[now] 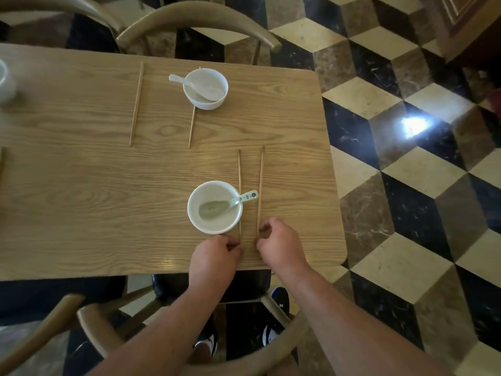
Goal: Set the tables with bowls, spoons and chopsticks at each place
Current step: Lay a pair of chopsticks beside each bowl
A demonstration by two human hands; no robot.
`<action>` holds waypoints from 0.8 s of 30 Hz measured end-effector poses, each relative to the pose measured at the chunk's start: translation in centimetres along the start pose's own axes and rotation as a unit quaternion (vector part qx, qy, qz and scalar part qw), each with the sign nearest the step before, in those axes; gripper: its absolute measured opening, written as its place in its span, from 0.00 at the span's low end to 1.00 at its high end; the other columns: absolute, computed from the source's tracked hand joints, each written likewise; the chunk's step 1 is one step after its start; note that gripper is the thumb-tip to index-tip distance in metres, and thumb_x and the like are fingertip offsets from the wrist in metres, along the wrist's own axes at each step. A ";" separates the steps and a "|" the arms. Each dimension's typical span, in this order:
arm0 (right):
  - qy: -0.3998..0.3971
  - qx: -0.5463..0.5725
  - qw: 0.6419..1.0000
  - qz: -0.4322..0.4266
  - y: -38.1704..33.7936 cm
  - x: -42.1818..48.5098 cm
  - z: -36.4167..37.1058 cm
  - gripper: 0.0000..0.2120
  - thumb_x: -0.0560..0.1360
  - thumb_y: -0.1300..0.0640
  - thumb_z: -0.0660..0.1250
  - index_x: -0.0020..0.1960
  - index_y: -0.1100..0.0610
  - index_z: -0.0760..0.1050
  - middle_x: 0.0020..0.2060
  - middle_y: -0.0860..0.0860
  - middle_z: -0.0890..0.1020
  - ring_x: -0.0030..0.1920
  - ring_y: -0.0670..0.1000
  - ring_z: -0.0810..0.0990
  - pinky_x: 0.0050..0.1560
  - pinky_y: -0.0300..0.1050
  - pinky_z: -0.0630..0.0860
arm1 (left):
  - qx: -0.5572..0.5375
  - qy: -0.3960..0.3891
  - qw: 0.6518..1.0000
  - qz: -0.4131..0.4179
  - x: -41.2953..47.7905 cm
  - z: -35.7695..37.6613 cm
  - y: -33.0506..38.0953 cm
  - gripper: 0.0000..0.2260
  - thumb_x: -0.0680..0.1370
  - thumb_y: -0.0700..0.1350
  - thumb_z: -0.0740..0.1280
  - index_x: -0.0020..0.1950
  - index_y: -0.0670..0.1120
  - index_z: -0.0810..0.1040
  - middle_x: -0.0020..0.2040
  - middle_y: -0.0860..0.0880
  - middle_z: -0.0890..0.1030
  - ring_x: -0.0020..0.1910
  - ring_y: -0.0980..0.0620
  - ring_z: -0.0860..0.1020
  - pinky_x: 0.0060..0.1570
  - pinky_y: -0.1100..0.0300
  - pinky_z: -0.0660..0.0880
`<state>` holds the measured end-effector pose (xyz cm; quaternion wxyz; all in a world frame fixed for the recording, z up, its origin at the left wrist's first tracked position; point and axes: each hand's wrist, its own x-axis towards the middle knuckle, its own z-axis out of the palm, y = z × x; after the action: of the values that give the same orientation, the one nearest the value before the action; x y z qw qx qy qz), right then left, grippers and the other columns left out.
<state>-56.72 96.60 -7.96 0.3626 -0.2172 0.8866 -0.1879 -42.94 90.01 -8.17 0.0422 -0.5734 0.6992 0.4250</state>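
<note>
Near chopsticks (260,180): two wooden sticks lying flat on the table at the near place, right of the bowl, running away from the person and almost parallel, a little apart.
Left hand (214,256): over the table's near edge, fingers curled, thumb and fingertips pinching the near end of the left stick (239,169).
Right hand (282,245): just beside the left hand, with thumb and forefinger pinching the near end of the right stick (261,169) and the other fingers curled under.
Table (81,199): pale wood grain with a rounded near right corner.
Near bowl (211,228): white, upright, its right rim touching or overlapping the left stick.
Near spoon (214,209): pale ceramic, scoop inside the near bowl, handle jutting right over the rim, crossing above the left stick and ending just short of the right stick.
Far chopsticks (136,104): two sticks well apart at the opposite place; the right-hand one (192,128) runs under the far bowl.
Far bowl (206,104): white and upright.
Far spoon (189,84): white, scoop in the far bowl, handle pointing left over the rim.
White vessel (5,82): at the table's far left, cut off by the frame.
Chair (195,17): curved wooden back beyond the far edge.
Floor (406,185): cube-pattern tiles in cream, brown and black.
</note>
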 end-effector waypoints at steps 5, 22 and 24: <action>-0.047 0.009 0.998 -0.032 0.2 0.3 1.2 0.10 0.72 0.61 0.71 0.51 0.51 0.82 0.45 0.52 0.87 0.46 0.56 0.86 0.51 0.52 0.84 | -0.010 0.002 1.000 -0.003 -0.7 0.8 0.7 0.07 0.81 0.50 0.72 0.54 0.57 0.90 0.42 0.58 0.85 0.43 0.55 0.81 0.43 0.57 0.75; -0.108 0.069 0.992 0.014 0.9 1.3 1.3 0.05 0.67 0.56 0.67 0.40 0.51 0.82 0.33 0.54 0.88 0.35 0.58 0.88 0.44 0.61 0.87 | -0.044 0.006 0.999 -0.028 -0.3 1.8 0.0 0.07 0.81 0.52 0.71 0.49 0.56 0.89 0.38 0.58 0.85 0.39 0.57 0.81 0.35 0.60 0.71; -0.105 0.071 0.992 0.020 0.7 1.2 1.1 0.05 0.71 0.59 0.69 0.40 0.51 0.81 0.34 0.55 0.88 0.36 0.59 0.89 0.43 0.61 0.87 | -0.048 0.006 0.998 -0.026 -0.2 1.8 0.0 0.07 0.81 0.52 0.71 0.51 0.56 0.90 0.40 0.58 0.86 0.41 0.58 0.81 0.36 0.60 0.71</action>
<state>-56.89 96.38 -9.76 0.4716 -0.1917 0.8323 -0.2194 -43.62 91.34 -9.18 0.0217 -0.5950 0.6631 0.4535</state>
